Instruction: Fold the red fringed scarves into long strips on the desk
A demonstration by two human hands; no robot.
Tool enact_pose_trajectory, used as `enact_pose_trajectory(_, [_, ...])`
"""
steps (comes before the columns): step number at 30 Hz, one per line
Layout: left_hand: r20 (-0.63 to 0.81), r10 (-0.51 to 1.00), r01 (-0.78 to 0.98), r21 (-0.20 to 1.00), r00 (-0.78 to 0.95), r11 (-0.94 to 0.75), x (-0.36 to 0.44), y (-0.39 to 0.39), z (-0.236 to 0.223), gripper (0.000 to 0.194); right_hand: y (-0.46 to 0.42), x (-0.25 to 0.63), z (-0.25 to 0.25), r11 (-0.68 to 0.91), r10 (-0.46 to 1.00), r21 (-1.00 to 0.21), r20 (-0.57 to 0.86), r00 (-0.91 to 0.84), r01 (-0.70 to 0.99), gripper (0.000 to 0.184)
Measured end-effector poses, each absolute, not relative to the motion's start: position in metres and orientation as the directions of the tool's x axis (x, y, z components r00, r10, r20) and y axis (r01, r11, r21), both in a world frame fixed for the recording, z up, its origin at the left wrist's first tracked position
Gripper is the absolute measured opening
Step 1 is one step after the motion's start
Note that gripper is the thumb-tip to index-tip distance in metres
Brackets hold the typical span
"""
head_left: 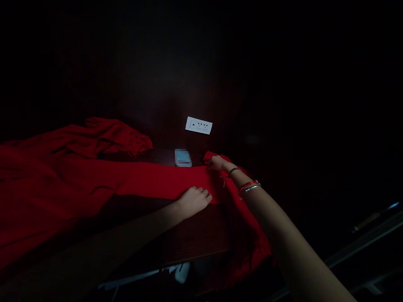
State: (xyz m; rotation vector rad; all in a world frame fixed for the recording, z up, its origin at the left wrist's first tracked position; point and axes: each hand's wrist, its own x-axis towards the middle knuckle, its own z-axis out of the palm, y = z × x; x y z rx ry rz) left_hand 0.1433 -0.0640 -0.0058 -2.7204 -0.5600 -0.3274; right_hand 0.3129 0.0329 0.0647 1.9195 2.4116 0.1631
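Observation:
A long red scarf point(157, 179) with fringed ends stretches across a dark wooden tabletop, its middle strip lying fairly flat. My right hand point(216, 162) is closed on a bunched bit of its far edge, near the right end. Lower down, my left hand point(195, 202), with a ring on one finger, is at the near edge, its bent fingers closed on the cloth; the fingertips are partly hidden. Beyond the hands the scarf drops over the table's right side, where its fringe hangs in shadow.
A small light-blue item point(183, 158), blurred out, lies behind the scarf. A white socket panel point(198, 125) is on the dark wall. The table's front edge point(198, 255) runs below my left hand, with a whitish object point(181, 272) underneath. Surroundings are very dark.

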Motion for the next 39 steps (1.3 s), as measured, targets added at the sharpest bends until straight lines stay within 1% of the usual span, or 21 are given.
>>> enact_pose_trajectory(3, [0.192, 0.434, 0.469, -0.211, 0.88, -0.858, 0.168, -0.071, 0.003, 0.022, 0.031, 0.316, 0.071, 0.205, 0.978, 0.137, -0.009, -0.206, 0.969, 0.013])
enact_pose_trajectory(5, [0.128, 0.485, 0.501, -0.181, 0.865, -0.846, 0.179, -0.072, 0.006, 0.021, 0.028, 0.32, 0.074, 0.204, 0.978, 0.132, 0.006, -0.207, 0.97, 0.015])
enact_pose_trajectory(7, [0.136, 0.506, 0.524, -0.17, 0.852, -0.835, 0.184, -0.07, 0.006, 0.021, 0.023, 0.324, 0.077, 0.206, 0.977, 0.119, 0.029, -0.211, 0.971, 0.018])
enact_pose_trajectory(8, [0.164, 0.506, 0.53, -0.168, 0.846, -0.831, 0.185, -0.068, 0.005, 0.022, 0.02, 0.326, 0.077, 0.204, 0.977, 0.105, 0.038, -0.209, 0.973, 0.019])
enact_pose_trajectory(10, [0.233, 0.501, 0.541, -0.165, 0.834, -0.824, 0.182, -0.064, 0.0, 0.022, 0.014, 0.328, 0.077, 0.192, 0.979, 0.032, 0.068, -0.194, 0.981, 0.02])
enact_pose_trajectory(12, [0.294, 0.485, 0.544, -0.167, 0.824, -0.822, 0.177, -0.063, -0.003, 0.021, 0.009, 0.329, 0.076, 0.177, 0.978, -0.099, 0.128, -0.164, 0.979, 0.019])
enact_pose_trajectory(14, [0.359, 0.449, 0.535, -0.186, 0.818, -0.824, 0.168, -0.064, -0.003, 0.021, 0.004, 0.327, 0.076, 0.162, 0.977, -0.272, 0.181, -0.115, 0.948, 0.015])
enact_pose_trajectory(17, [0.472, 0.412, 0.558, -0.227, 0.78, -0.798, 0.148, -0.068, 0.011, 0.026, -0.002, 0.324, 0.083, 0.12, 0.986, -0.544, 0.162, -0.037, 0.83, 0.014])
enact_pose_trajectory(19, [0.547, 0.427, 0.615, -0.218, 0.72, -0.758, 0.131, -0.071, 0.026, 0.029, -0.006, 0.322, 0.095, 0.117, 0.989, -0.72, 0.144, -0.018, 0.684, 0.013])
enact_pose_trajectory(20, [0.585, 0.445, 0.649, -0.192, 0.678, -0.737, 0.121, -0.071, 0.035, 0.03, -0.007, 0.32, 0.103, 0.132, 0.988, -0.795, 0.151, -0.017, 0.592, 0.011])
enact_pose_trajectory(22, [0.667, 0.473, 0.699, -0.1, 0.575, -0.708, 0.1, -0.071, 0.053, 0.03, -0.011, 0.315, 0.122, 0.177, 0.983, -0.905, 0.182, -0.024, 0.386, 0.007])
enact_pose_trajectory(23, [0.711, 0.477, 0.708, -0.041, 0.517, -0.705, 0.088, -0.071, 0.063, 0.03, -0.013, 0.31, 0.132, 0.198, 0.98, -0.938, 0.199, -0.026, 0.284, 0.005])
enact_pose_trajectory(25, [0.794, 0.464, 0.694, 0.074, 0.394, -0.716, 0.065, -0.073, 0.085, 0.028, -0.017, 0.297, 0.15, 0.235, 0.972, -0.965, 0.234, -0.018, 0.118, 0.002])
enact_pose_trajectory(28, [0.858, 0.452, 0.651, 0.2, 0.245, -0.732, 0.029, -0.078, 0.119, 0.026, -0.021, 0.269, 0.168, 0.269, 0.963, -0.962, 0.27, -0.004, -0.042, 0.001])
enact_pose_trajectory(31, [0.852, 0.483, 0.638, 0.26, 0.202, -0.725, 0.001, -0.088, 0.139, 0.025, -0.02, 0.237, 0.176, 0.234, 0.968, -0.95, 0.249, -0.046, -0.206, 0.004])
enact_pose_trajectory(33, [0.802, 0.549, 0.648, 0.294, 0.233, -0.703, -0.007, -0.096, 0.133, 0.028, -0.017, 0.217, 0.177, 0.186, 0.973, -0.936, 0.219, -0.078, -0.3, 0.005])
enact_pose_trajectory(34, [0.765, 0.593, 0.656, 0.316, 0.251, -0.685, -0.007, -0.101, 0.124, 0.034, -0.015, 0.208, 0.177, 0.168, 0.975, -0.928, 0.205, -0.081, -0.333, 0.006])
enact_pose_trajectory(35, [0.725, 0.639, 0.668, 0.345, 0.257, -0.66, -0.003, -0.106, 0.113, 0.045, -0.014, 0.2, 0.177, 0.157, 0.978, -0.921, 0.196, -0.076, -0.357, 0.006])
enact_pose_trajectory(36, [0.695, 0.676, 0.677, 0.378, 0.243, -0.632, 0.003, -0.11, 0.099, 0.06, -0.013, 0.193, 0.176, 0.156, 0.979, -0.915, 0.193, -0.064, -0.371, 0.006])
enact_pose_trajectory(37, [0.69, 0.699, 0.688, 0.414, 0.189, -0.596, 0.012, -0.114, 0.086, 0.075, -0.012, 0.186, 0.176, 0.163, 0.979, -0.912, 0.196, -0.049, -0.377, 0.006])
enact_pose_trajectory(39, [0.686, 0.728, 0.686, 0.527, 0.006, -0.502, 0.034, -0.118, 0.063, 0.089, -0.011, 0.176, 0.174, 0.195, 0.975, -0.905, 0.219, -0.021, -0.378, 0.007])
